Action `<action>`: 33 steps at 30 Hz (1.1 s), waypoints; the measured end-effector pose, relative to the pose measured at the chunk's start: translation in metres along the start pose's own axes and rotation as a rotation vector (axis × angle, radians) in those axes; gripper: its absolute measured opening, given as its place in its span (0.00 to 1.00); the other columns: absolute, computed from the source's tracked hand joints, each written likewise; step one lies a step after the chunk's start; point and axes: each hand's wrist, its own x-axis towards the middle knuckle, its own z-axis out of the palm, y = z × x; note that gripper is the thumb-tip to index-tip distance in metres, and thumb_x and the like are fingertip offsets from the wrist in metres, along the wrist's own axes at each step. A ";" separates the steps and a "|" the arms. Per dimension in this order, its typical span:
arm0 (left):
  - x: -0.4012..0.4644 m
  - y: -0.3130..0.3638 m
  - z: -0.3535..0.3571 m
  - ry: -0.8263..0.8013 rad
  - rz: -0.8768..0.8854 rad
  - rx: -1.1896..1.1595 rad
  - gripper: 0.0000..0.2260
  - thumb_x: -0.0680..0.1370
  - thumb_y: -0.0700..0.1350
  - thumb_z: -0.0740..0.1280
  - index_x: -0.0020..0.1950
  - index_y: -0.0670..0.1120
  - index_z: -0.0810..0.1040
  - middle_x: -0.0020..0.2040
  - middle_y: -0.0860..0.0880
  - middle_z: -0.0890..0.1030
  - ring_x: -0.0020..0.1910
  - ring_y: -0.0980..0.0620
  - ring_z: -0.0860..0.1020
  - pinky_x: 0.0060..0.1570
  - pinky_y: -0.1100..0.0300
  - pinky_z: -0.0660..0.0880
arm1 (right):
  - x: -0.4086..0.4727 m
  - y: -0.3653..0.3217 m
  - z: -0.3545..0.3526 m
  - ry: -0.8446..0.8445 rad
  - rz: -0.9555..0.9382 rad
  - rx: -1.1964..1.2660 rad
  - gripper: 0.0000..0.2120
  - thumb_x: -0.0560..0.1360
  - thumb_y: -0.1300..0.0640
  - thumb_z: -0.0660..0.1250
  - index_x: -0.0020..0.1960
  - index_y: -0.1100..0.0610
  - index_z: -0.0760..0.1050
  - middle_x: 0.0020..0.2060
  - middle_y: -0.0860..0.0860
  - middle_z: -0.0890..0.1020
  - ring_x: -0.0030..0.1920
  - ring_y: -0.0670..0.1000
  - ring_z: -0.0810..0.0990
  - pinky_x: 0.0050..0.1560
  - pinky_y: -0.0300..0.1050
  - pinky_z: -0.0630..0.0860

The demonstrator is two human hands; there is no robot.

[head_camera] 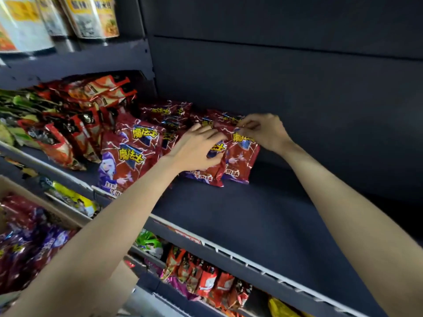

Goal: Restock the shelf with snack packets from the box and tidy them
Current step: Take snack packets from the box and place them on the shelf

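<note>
Dark shop shelves fill the view, with a plain dark back wall behind them. Closest to us, low and to the left of the shelf, sits the cardboard box full of red and purple snack packets. They look blurry, so I cannot count them.

Just past the box, the shelf has a white front rail and a lot of bare dark floor on its right side. Further in, a row of red packets stands on the left part of the shelf.

Both hands are at the end of that row. The left hand rests on one red packet, fingers bent over its top half. Its grip looks loose, more a press than a squeeze. The right hand pinches the top edge of the next packet between thumb and fingertips, so its grip is nearly closed on that thin seam.

These packets are probably light, puffy and crinkly. The shiny skin may slip, and the snack inside could crack if squeezed hard. The flat sealed top edge seems the best place to hold. It is stiff and keeps fingers off the soft middle.

Farthest back, more red packets lean near the wall.
</note>
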 end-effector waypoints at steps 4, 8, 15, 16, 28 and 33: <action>-0.002 -0.007 -0.003 0.073 0.031 0.025 0.20 0.73 0.54 0.61 0.58 0.44 0.77 0.50 0.47 0.81 0.49 0.48 0.78 0.52 0.54 0.70 | 0.013 -0.010 0.017 -0.018 -0.012 0.078 0.08 0.70 0.54 0.75 0.48 0.51 0.80 0.43 0.45 0.81 0.46 0.42 0.80 0.49 0.33 0.74; -0.001 -0.011 0.014 -0.046 -0.066 0.060 0.26 0.76 0.57 0.56 0.68 0.43 0.70 0.58 0.45 0.77 0.56 0.45 0.74 0.59 0.48 0.68 | 0.013 0.000 0.028 0.051 -0.021 0.041 0.09 0.73 0.53 0.72 0.51 0.55 0.81 0.46 0.47 0.83 0.47 0.44 0.80 0.53 0.38 0.77; -0.006 -0.003 0.029 -0.023 -0.131 0.078 0.26 0.78 0.57 0.55 0.71 0.43 0.67 0.66 0.46 0.73 0.66 0.48 0.68 0.67 0.45 0.63 | -0.024 0.007 0.023 0.230 -0.223 -0.059 0.10 0.76 0.61 0.67 0.56 0.56 0.80 0.51 0.50 0.83 0.52 0.49 0.80 0.55 0.50 0.77; -0.010 0.001 0.022 0.048 -0.133 0.059 0.24 0.79 0.56 0.56 0.70 0.43 0.69 0.66 0.46 0.74 0.65 0.49 0.68 0.65 0.48 0.65 | -0.032 0.001 0.025 0.265 -0.266 -0.093 0.10 0.76 0.60 0.66 0.55 0.55 0.80 0.50 0.50 0.83 0.52 0.50 0.80 0.55 0.50 0.76; -0.245 -0.007 -0.130 0.131 -0.530 -0.107 0.13 0.76 0.55 0.61 0.46 0.50 0.82 0.31 0.57 0.78 0.28 0.58 0.76 0.29 0.63 0.73 | -0.118 -0.160 0.132 -0.049 -0.926 -0.153 0.11 0.76 0.55 0.58 0.47 0.55 0.80 0.34 0.48 0.80 0.34 0.52 0.80 0.26 0.44 0.73; -0.391 -0.050 -0.151 -0.150 -0.988 -0.363 0.07 0.74 0.60 0.66 0.50 0.62 0.78 0.39 0.57 0.82 0.37 0.66 0.77 0.42 0.59 0.74 | -0.124 -0.222 0.223 -0.394 -0.922 -0.106 0.09 0.76 0.57 0.61 0.50 0.54 0.79 0.40 0.48 0.82 0.39 0.52 0.81 0.31 0.49 0.77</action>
